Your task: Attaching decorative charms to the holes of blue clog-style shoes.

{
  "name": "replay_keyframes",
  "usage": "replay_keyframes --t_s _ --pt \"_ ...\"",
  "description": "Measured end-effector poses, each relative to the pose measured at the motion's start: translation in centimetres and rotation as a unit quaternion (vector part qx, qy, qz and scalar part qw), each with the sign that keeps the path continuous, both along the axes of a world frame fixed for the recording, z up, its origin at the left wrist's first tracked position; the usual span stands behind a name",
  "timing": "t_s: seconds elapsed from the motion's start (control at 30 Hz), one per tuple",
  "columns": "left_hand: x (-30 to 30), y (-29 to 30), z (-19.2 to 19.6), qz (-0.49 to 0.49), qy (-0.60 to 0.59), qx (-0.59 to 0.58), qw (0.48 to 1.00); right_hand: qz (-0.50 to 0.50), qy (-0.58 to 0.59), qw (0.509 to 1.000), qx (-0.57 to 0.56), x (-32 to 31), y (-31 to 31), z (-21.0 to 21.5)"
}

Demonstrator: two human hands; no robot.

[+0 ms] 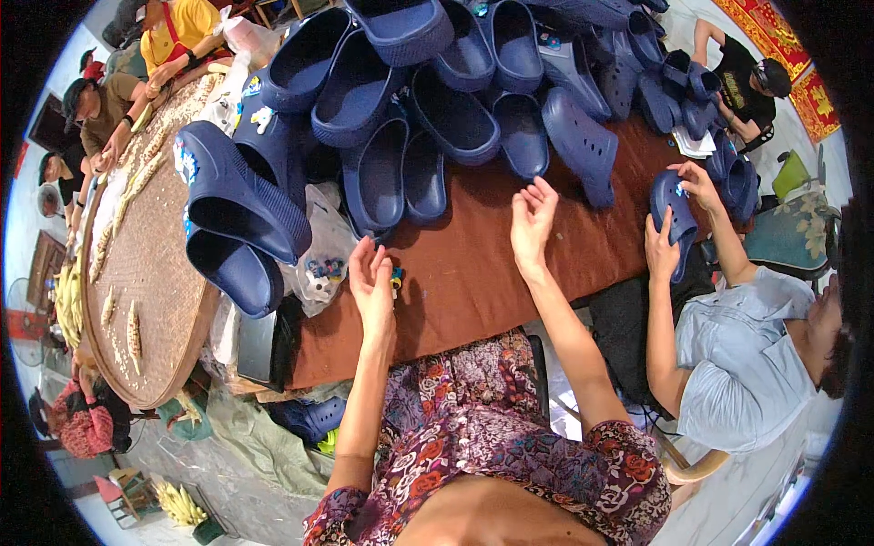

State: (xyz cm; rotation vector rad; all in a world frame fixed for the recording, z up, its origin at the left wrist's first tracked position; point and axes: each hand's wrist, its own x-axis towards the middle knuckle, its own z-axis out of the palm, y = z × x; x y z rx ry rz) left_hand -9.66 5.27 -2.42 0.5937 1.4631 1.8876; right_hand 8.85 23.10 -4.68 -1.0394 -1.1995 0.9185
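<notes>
Fingers, left hand: loosely curled, slightly apart, nothing visibly pinched; tips beside the near end of a navy slip-on clog; contact cannot be told.
Fingers, right hand: gently bent, gaps between them, no object seen in the grasp; tips just near of a second navy clog; touching or apart, cannot be told.
Clogs at the fingertips: both at the near edge of the clog heap, footbeds showing.
Handling, judged: moulded foam; probably light, springy and hard to damage; the smooth footbed may slip.
Hold, judged: thumb inside the near rim, fingers beneath the sole.
Perforated clog: right of the second clog, tilted.
Clear plastic bag: left of the left hand, small coloured charms inside.
Brown cloth: beneath clogs and hands.
Co-worker, right: light blue shirt, both hands on a navy clog.
Woven tray, left: corn cobs and loose kernels; several people beyond.
</notes>
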Motion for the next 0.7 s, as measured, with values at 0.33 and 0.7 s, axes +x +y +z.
replay_keyframes --t_s 0.33,0.7 --pt "2.0 -5.5 -1.6 0.067 0.442 -0.092 0.890 -0.157 -0.106 0.982 0.020 4.2 1.2 0.9" --pt "0.9 -8.3 -4.1 0.096 0.438 -0.104 0.888 -0.323 -0.213 0.918 0.083 7.5 7.8 -1.2"
